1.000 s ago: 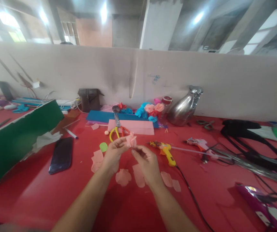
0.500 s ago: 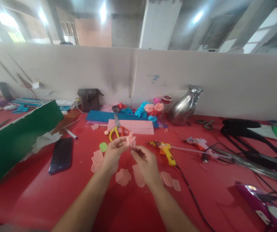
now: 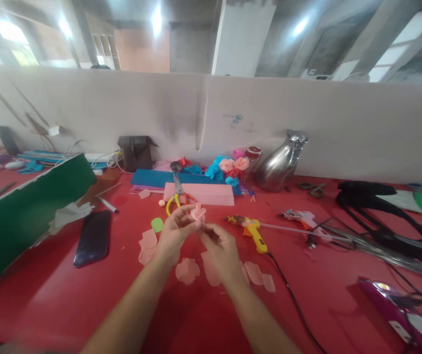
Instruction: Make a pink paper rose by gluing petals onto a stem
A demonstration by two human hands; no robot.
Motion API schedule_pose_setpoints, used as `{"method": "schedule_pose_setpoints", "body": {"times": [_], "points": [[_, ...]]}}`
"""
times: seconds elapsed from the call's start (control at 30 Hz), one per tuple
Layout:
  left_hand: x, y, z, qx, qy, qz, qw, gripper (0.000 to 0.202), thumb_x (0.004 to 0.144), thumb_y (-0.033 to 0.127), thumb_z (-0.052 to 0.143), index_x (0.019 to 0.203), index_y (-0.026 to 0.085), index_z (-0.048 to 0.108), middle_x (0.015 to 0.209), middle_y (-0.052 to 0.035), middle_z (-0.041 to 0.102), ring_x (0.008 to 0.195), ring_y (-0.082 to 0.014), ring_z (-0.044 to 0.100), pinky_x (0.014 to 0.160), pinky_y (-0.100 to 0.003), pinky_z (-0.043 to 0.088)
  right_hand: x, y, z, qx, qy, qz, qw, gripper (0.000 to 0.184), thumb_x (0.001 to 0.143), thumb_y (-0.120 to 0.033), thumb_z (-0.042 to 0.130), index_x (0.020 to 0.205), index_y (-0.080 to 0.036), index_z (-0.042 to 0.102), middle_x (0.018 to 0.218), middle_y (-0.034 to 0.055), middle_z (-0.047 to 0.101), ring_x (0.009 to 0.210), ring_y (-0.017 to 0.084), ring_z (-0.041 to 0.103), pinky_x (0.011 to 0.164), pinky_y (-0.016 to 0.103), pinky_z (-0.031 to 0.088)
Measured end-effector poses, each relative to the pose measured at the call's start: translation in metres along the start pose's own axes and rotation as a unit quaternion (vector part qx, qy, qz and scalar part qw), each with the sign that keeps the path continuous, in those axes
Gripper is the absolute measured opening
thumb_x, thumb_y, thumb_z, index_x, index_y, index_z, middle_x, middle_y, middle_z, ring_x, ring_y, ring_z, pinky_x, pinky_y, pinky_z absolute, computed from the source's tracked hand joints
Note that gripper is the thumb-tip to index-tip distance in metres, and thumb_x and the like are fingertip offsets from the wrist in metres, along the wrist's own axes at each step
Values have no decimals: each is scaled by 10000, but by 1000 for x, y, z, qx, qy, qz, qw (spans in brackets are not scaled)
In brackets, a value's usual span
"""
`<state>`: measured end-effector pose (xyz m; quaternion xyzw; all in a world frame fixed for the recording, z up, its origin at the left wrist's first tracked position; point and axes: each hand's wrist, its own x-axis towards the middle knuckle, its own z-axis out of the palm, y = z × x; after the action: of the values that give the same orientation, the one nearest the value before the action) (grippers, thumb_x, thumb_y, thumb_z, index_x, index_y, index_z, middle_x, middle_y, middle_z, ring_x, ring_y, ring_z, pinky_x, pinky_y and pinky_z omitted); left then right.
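A small pink paper flower (image 3: 198, 212) is pinched between my two hands over the red table. My left hand (image 3: 177, 230) grips it from the left side, thumb against fingers. At its base, the fingertips of my right hand (image 3: 220, 246) are closed on the flower's lower end. Cut pink paper petals (image 3: 187, 271) lie below and between my wrists, with more on either side. Just beyond the flower are scissors (image 3: 177, 186) with yellow and red handles. A yellow glue gun (image 3: 254, 233) rests to the right of my right hand.
Pink paper (image 3: 211, 193) and finished paper flowers (image 3: 229, 167) lie at the back, near a steel jug (image 3: 279, 162). On the left are a phone (image 3: 92, 238) and a green board (image 3: 34, 214). A purple tool (image 3: 402, 314) and a second glue gun (image 3: 304, 219) lie right.
The flower has turned slightly in my fingers and tipped a little, shifting slightly left. Both hands keep their hold; the things on the table stay put.
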<state>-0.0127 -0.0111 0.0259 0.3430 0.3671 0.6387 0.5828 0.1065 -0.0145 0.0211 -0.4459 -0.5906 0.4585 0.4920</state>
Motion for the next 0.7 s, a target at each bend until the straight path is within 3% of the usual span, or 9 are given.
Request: {"method": "schedule_pose_setpoints", "body": {"times": [0.2, 0.3, 0.5, 0.7], "points": [[-2, 2, 2, 10, -35, 18, 999, 455, 641, 133, 702, 1064, 210, 551, 743, 7, 642, 721, -110, 593, 723, -237, 434, -2, 2, 0, -5, -8, -23, 1000, 167, 777, -315, 571, 833, -185, 660, 790, 28, 671, 744, 174, 603, 706, 291, 467], [-2, 2, 3, 2, -54, 14, 998, 531, 611, 120, 722, 1100, 233, 549, 830, 1, 653, 770, -119, 595, 773, -257, 433, -3, 5, 0, -7, 21, -35, 999, 164, 779, -309, 576, 865, -195, 654, 834, 40, 672, 780, 186, 609, 730, 309, 470], [-2, -1, 3, 27, -69, 24, 997, 194, 617, 171, 730, 806, 172, 686, 790, -29, 683, 762, -143, 596, 751, -264, 445, -4, 10, -4, -52, 84, -93, 991, 146, 780, -294, 589, 887, -226, 661, 889, 51, 662, 816, 198, 594, 754, 332, 466], [-4, 0, 4, 99, -56, 66, 991, 111, 645, 191, 713, 755, 189, 729, 838, -32, 694, 841, -181, 597, 807, -299, 438, -5, 6, -4, -78, 84, -132, 985, 104, 796, -265, 577, 852, -235, 659, 864, 36, 663, 810, 184, 588, 747, 310, 447]]}}
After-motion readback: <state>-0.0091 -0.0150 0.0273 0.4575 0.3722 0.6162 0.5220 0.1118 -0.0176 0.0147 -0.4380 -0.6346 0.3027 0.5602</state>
